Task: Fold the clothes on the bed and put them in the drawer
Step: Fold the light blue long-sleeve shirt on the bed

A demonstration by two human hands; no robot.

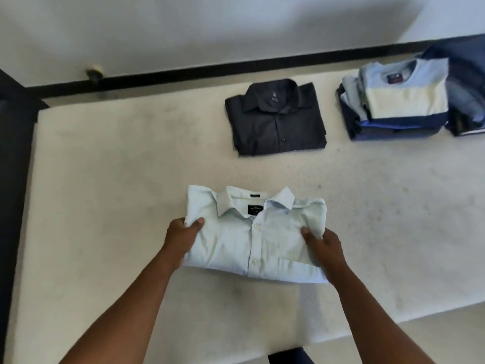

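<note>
Pale-blue folded shirt (252,243), lower centre: left hand (181,239) and right hand (325,246) grip its sides, fingers hidden underneath.

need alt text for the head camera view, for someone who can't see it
Both hands, left hand and right hand, grip the sides of a folded light blue shirt on a bare mattress. Farther back lie a folded dark shirt and, to its right, a stack of folded clothes.
</note>
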